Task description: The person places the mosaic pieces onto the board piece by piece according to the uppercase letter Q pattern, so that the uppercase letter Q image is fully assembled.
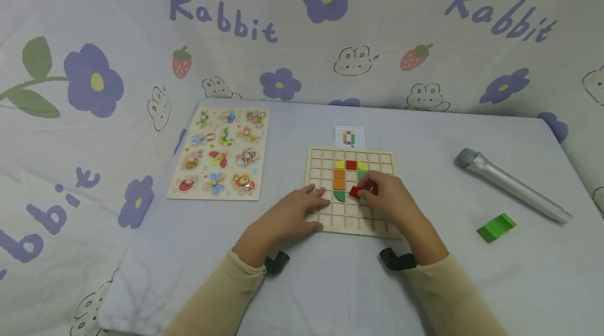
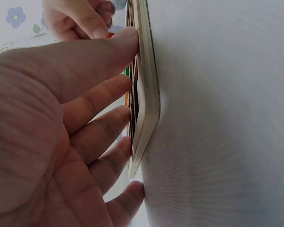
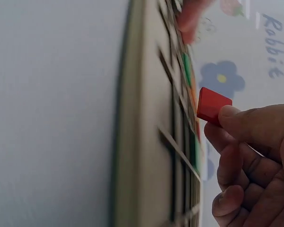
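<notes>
My right hand (image 1: 388,195) pinches a red square tile (image 3: 213,105) between thumb and forefinger, tilted just over the wooden grid board (image 1: 325,223). My left hand (image 1: 293,214) rests along the board's left edge with its fingers spread; the left wrist view shows the fingertips (image 2: 124,115) touching the board's side and top. Set in the grid are yellow corner pieces (image 1: 339,164), a red square (image 1: 351,165), orange squares (image 1: 338,179) and green pieces (image 1: 340,196). The right hand partly hides the right column. Behind the board lies a small pattern card (image 1: 349,137) with a coloured Q-like figure.
A wooden insect puzzle board (image 1: 218,155) lies at the back left. On the right are a silver microphone (image 1: 511,184) and a green block-like object (image 1: 496,227). A patterned cloth (image 1: 302,37) hangs behind the white table (image 1: 325,294).
</notes>
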Demonstrator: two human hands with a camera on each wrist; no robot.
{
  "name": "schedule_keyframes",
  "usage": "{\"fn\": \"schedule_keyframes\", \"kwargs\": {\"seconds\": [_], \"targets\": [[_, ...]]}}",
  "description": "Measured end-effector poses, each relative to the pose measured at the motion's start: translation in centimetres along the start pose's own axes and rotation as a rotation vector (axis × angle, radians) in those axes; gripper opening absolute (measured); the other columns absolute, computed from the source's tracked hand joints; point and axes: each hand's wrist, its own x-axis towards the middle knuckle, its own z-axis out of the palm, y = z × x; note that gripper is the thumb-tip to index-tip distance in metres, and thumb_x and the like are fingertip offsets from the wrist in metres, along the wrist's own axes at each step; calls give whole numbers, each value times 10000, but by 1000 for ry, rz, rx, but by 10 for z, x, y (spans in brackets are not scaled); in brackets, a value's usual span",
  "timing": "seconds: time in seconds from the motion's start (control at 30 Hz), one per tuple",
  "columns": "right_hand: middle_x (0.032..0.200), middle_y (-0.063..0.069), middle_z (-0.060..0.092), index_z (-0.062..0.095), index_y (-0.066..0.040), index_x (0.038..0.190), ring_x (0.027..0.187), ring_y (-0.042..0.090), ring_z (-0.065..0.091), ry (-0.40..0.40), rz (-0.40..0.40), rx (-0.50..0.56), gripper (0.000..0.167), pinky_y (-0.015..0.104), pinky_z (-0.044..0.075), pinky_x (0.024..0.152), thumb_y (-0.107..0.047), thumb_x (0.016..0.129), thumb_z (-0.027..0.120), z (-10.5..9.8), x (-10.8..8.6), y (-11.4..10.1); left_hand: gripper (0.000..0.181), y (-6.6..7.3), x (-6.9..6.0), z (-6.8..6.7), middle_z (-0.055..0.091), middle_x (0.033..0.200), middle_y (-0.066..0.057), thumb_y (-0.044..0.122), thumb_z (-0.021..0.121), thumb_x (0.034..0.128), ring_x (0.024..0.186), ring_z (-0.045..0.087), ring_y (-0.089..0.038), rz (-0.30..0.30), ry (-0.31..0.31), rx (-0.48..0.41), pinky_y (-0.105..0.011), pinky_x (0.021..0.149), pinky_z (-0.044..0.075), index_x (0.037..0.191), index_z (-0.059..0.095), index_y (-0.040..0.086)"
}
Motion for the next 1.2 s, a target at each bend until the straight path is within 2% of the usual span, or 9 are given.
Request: {"fn": "schedule_keyframes", "kwargs": {"seconds": [0.17,0.57,0.7,0.87,1.03,1.2], "targets": [[1079,96,774,734,-111,1104,978,275,662,-20,-25,-24,67,450,606,934,-121,1038,735,11,7,-3,590,-1,-1,0,410,1754,69,288,820,992,1692,244,-213,4,6,-7,-487,1373,268,1551,638,241],[1080,69,759,765,-130,1078,999,259,647,-51,-26,-30,50,445,597,947,-133,1038,735,13,8,0,593,-2,1,0,409,1756,54,296,817,996,1693,245,-224,9,-4,24,-490,1379,251,1556,632,231],[1043,60,747,800,-123,1095,989,259,639,-51,-33,-52,85,448,590,935,-161,1031,760,15,8,0,599,-3,2,1,399,1760,68,308,815,997,1694,239,-216,8,-7,32,-487,1378,253,1562,626,241],[991,44,731,812,-117,1125,950,240,623,-45,-25,-75,133,390,559,862,-198,1027,773,15,7,0,596,-4,2,2,404,1757,65,307,817,997,1692,246,-216,14,-1,35,-487,1377,258,1559,630,240],[981,71,700,764,-100,1208,907,248,600,43,32,-35,210,337,511,733,-241,1065,705,0,1,2,599,-3,1,2,407,1756,66,301,822,992,1691,249,-214,9,3,28,-486,1375,262,1557,632,240],[1065,132,683,727,-50,1241,920,281,602,185,114,0,269,319,497,659,-254,1091,635,-28,-8,25,598,-1,0,1,407,1755,68,291,824,990,1691,249,-216,-1,4,21,-482,1374,264,1554,635,237]]}}
